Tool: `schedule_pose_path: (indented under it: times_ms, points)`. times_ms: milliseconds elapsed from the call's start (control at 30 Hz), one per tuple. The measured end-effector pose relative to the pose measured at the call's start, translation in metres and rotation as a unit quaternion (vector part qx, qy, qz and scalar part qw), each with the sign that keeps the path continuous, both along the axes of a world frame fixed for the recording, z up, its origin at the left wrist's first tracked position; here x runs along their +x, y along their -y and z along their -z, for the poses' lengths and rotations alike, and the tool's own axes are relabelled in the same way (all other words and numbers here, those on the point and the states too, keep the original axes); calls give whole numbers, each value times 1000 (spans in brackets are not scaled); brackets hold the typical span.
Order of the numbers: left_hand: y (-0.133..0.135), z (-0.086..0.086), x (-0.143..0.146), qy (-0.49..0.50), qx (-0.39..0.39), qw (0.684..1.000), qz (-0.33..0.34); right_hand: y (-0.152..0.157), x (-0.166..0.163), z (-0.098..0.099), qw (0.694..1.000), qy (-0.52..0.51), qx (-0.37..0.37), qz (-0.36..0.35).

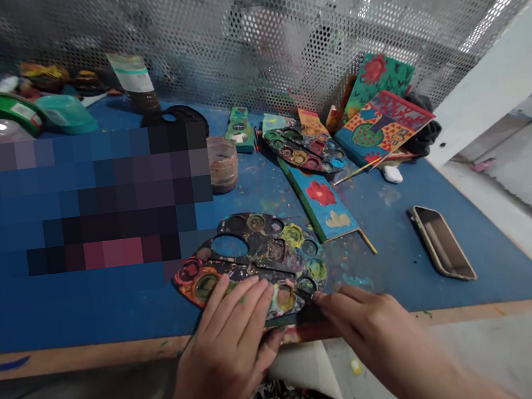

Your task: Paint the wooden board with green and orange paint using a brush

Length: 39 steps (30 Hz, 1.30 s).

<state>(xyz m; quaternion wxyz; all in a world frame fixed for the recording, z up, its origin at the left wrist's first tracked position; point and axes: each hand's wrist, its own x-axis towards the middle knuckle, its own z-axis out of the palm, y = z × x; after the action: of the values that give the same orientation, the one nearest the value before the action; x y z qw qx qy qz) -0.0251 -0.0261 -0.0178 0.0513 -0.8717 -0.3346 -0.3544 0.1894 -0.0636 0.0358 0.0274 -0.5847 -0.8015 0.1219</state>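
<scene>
A paint palette (274, 270), dark plastic and crusted with many colours, lies near the table's front edge. My left hand (229, 338) rests on its near side, fingers stretched over the wells and thumb bent down by the front edge, holding the palette. At its right corner my right hand (370, 316) is closed in a pinch beside a dark well. A thin dark thing seems to stick out from those fingertips, but its kind is not clear. The wells hold yellow, red, green and orange paint remains.
Behind stand a jar (223, 164), a second palette (306, 150) and a painted flower board (323, 199) with a brush under it. A phone (443, 243) and a white case (392, 174) lie right. Painted canvases (382, 125) lean by the perforated metal wall. The left area is pixelated.
</scene>
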Motion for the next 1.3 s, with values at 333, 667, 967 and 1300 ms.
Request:
schedule_pose_path:
  times_ms: [333,667,967,1300]
  points:
    - [0,3,-3,31,-49,998,18,-8,-9,-6,1000,8,8,7]
    - [1,3,-3,47,-44,998,23,-6,-10,-4,1000,12,9,-3]
    - [3,3,-9,24,-96,995,33,2,-20,-8,999,-14,-37,-18]
    - [3,3,-12,5,-91,994,58,8,-30,-6,993,-60,-88,52]
